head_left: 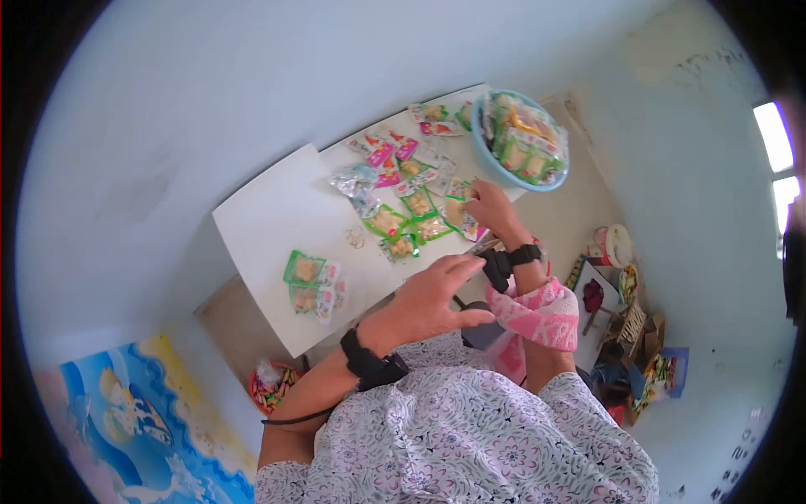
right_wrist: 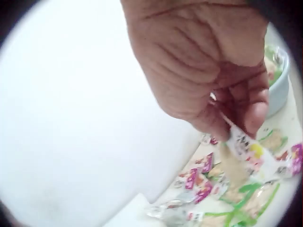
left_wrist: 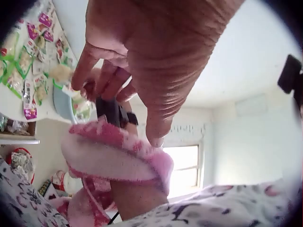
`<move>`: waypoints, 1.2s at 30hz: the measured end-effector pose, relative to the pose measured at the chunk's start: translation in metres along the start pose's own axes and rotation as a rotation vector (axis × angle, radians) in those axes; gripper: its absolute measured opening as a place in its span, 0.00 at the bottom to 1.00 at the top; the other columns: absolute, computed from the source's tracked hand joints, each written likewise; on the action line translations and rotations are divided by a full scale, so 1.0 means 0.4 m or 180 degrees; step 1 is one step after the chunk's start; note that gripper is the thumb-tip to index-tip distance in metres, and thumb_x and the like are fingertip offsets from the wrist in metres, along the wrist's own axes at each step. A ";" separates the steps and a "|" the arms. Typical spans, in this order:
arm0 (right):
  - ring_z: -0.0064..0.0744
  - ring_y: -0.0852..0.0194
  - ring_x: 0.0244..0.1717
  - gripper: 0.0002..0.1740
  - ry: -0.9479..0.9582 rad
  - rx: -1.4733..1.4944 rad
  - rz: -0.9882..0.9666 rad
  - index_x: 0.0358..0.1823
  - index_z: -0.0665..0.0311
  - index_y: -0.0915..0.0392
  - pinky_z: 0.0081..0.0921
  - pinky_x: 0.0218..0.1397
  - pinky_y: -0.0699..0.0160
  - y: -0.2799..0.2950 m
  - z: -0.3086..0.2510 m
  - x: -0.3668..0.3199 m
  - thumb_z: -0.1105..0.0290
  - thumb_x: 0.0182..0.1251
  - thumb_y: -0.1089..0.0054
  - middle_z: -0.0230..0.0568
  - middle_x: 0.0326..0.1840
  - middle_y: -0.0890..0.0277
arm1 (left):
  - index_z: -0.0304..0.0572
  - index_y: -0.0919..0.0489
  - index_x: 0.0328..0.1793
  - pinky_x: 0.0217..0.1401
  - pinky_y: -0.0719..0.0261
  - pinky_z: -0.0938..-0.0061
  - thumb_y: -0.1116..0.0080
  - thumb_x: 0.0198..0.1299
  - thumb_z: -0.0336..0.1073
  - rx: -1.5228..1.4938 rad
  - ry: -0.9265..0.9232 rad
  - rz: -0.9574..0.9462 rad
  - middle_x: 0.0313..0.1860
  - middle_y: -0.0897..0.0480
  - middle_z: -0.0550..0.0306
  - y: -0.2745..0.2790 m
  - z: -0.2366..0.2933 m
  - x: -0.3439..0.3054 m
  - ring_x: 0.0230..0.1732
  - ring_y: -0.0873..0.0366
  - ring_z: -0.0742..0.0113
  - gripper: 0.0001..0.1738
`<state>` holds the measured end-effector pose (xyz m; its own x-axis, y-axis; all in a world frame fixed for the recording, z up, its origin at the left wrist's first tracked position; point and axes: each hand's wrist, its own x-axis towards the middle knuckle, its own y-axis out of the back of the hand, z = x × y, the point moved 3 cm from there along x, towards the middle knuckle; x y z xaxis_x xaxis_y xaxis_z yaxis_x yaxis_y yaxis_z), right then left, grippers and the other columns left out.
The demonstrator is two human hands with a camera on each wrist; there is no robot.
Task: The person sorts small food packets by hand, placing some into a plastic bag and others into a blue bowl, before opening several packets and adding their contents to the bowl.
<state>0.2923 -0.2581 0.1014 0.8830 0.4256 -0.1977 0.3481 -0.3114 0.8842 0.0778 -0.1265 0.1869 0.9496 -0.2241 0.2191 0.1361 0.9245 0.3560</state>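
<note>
- Left hand point(head_left: 420, 298): fingers loosely extended, thumb apart.
- Packet point(right_wrist: 246, 147), 1: white, dark lettering, yellow and pink print; held above white table point(head_left: 260, 218).
- Right hand point(head_left: 494, 208): thumb and fingers pinching packet's end.
- Basin point(head_left: 485, 161): light blue, filled with bagged food point(head_left: 525, 143).

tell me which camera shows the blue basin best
The head view: it takes in most of the blue basin, with the packets piled inside. The left wrist view shows only part of its wall; the right wrist view catches part of its side near the picture's edge.
</note>
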 end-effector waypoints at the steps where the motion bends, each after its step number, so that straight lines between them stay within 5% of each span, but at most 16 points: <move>1: 0.60 0.21 0.42 0.11 -0.0102 0.0079 0.0007 0.33 0.66 0.24 0.46 0.44 0.24 0.008 0.007 -0.012 0.68 0.50 0.41 0.57 0.36 0.19 | 0.34 0.29 0.70 0.69 0.28 0.60 0.26 0.53 0.55 0.0208 -0.0188 -0.0001 0.66 0.27 0.39 -0.023 0.018 0.009 0.67 0.28 0.45 0.45; 6: 0.49 0.17 0.28 0.07 -0.0819 0.0728 -0.0112 0.31 0.69 0.26 0.42 0.32 0.20 0.051 0.015 -0.095 0.72 0.52 0.44 0.56 0.27 0.21 | 0.37 0.23 0.56 0.57 0.25 0.56 0.25 0.48 0.51 0.0743 -0.0861 -0.0103 0.49 0.26 0.48 -0.095 0.121 0.019 0.54 0.26 0.47 0.34; 9: 0.29 0.26 0.16 0.08 -0.0720 0.1367 0.0203 0.25 0.66 0.31 0.29 0.14 0.31 0.020 0.082 -0.118 0.74 0.53 0.39 0.37 0.18 0.30 | 0.37 0.23 0.49 0.52 0.26 0.55 0.27 0.49 0.46 0.0781 -0.1457 -0.0257 0.46 0.26 0.49 -0.138 0.179 0.014 0.52 0.26 0.47 0.27; 11: 0.37 0.22 0.18 0.06 -0.0692 0.1382 0.0302 0.27 0.68 0.30 0.34 0.20 0.25 -0.015 0.144 -0.122 0.74 0.55 0.43 0.45 0.20 0.26 | 0.36 0.25 0.46 0.49 0.26 0.53 0.29 0.51 0.41 0.0828 -0.1657 -0.0406 0.45 0.25 0.48 -0.164 0.179 0.018 0.49 0.25 0.45 0.23; 12: 0.40 0.20 0.19 0.06 -0.0655 0.1380 0.0340 0.28 0.70 0.29 0.36 0.22 0.22 -0.020 0.161 -0.132 0.74 0.55 0.44 0.49 0.21 0.24 | 0.35 0.25 0.45 0.47 0.26 0.53 0.30 0.51 0.39 0.0411 -0.1284 -0.0590 0.43 0.24 0.46 -0.176 0.170 0.032 0.46 0.24 0.44 0.21; 14: 0.39 0.21 0.21 0.05 -0.0966 0.2104 0.0283 0.29 0.69 0.28 0.34 0.22 0.22 -0.016 0.155 -0.193 0.74 0.56 0.43 0.44 0.21 0.26 | 0.34 0.26 0.41 0.44 0.26 0.52 0.33 0.51 0.35 -0.0404 -0.0508 -0.0872 0.40 0.23 0.44 -0.191 0.160 0.072 0.41 0.24 0.41 0.17; 17: 0.37 0.21 0.20 0.05 -0.0969 0.2638 0.0261 0.29 0.68 0.28 0.33 0.22 0.22 -0.035 0.145 -0.271 0.75 0.56 0.42 0.43 0.21 0.26 | 0.36 0.23 0.36 0.41 0.26 0.50 0.38 0.51 0.35 -0.0037 -0.0711 -0.0425 0.35 0.22 0.41 -0.184 0.218 0.165 0.37 0.23 0.38 0.11; 22: 0.35 0.23 0.20 0.06 -0.0823 0.2971 0.0210 0.29 0.67 0.28 0.31 0.21 0.22 -0.138 0.135 -0.307 0.75 0.56 0.40 0.41 0.22 0.26 | 0.44 0.18 0.27 0.41 0.22 0.51 0.43 0.54 0.39 0.0902 -0.2465 -0.0608 0.30 0.21 0.45 -0.259 0.368 0.262 0.41 0.19 0.44 0.09; 24: 0.34 0.23 0.20 0.06 -0.0768 0.3005 0.0203 0.29 0.66 0.28 0.30 0.21 0.22 -0.170 0.128 -0.308 0.75 0.56 0.39 0.40 0.22 0.26 | 0.47 0.17 0.29 0.38 0.20 0.53 0.41 0.48 0.40 0.0952 -0.2627 -0.0597 0.29 0.18 0.48 -0.274 0.539 0.225 0.36 0.17 0.45 0.07; 25: 0.33 0.23 0.20 0.06 -0.0763 0.3020 0.0198 0.29 0.66 0.28 0.30 0.21 0.22 -0.186 0.127 -0.308 0.75 0.56 0.39 0.39 0.22 0.26 | 0.49 0.18 0.28 0.35 0.20 0.55 0.40 0.47 0.40 0.0880 -0.2398 -0.1148 0.25 0.19 0.49 -0.298 0.626 0.208 0.30 0.17 0.47 0.06; 26: 0.33 0.23 0.20 0.06 -0.0752 0.3018 0.0194 0.29 0.66 0.28 0.29 0.21 0.22 -0.204 0.124 -0.308 0.75 0.56 0.38 0.39 0.22 0.26 | 0.53 0.19 0.26 0.28 0.22 0.56 0.38 0.46 0.39 0.0891 -0.3937 -0.0263 0.23 0.19 0.54 -0.303 0.726 0.149 0.26 0.18 0.49 0.03; 27: 0.32 0.24 0.20 0.06 -0.0739 0.3014 0.0199 0.29 0.66 0.28 0.29 0.21 0.22 -0.216 0.119 -0.302 0.75 0.56 0.38 0.38 0.22 0.26 | 0.52 0.19 0.23 0.25 0.23 0.55 0.37 0.50 0.38 0.1142 -0.3770 -0.0514 0.20 0.22 0.61 -0.246 0.835 0.058 0.33 0.16 0.52 0.06; 31: 0.30 0.25 0.20 0.07 -0.0730 0.2962 0.0161 0.28 0.65 0.28 0.28 0.21 0.22 -0.290 0.126 -0.277 0.75 0.56 0.37 0.36 0.23 0.26 | 0.46 0.16 0.24 0.25 0.27 0.58 0.34 0.54 0.38 -0.2695 -0.4541 -0.1691 0.20 0.18 0.60 -0.205 1.055 -0.215 0.23 0.22 0.57 0.09; 35: 0.28 0.26 0.20 0.08 -0.0745 0.3026 0.0155 0.28 0.64 0.28 0.26 0.20 0.22 -0.375 0.164 -0.223 0.75 0.56 0.35 0.35 0.23 0.26 | 0.47 0.15 0.27 0.26 0.26 0.58 0.35 0.55 0.39 -0.0705 -0.4836 -0.1055 0.23 0.17 0.59 -0.097 0.997 -0.227 0.24 0.21 0.59 0.08; 36: 0.26 0.26 0.20 0.08 -0.0350 0.2623 0.0196 0.28 0.63 0.28 0.25 0.21 0.22 -0.326 0.123 -0.242 0.75 0.56 0.35 0.34 0.23 0.26 | 0.47 0.15 0.28 0.26 0.25 0.58 0.35 0.55 0.39 -0.0447 -0.4861 -0.0903 0.24 0.17 0.59 -0.068 0.973 -0.230 0.24 0.21 0.60 0.08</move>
<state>0.1769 -0.3007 -0.0157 0.9188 0.3155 -0.2371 0.3794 -0.8717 0.3103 -0.1230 -0.2512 0.5105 -0.2758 -0.3986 0.8747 0.3616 0.8001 0.4787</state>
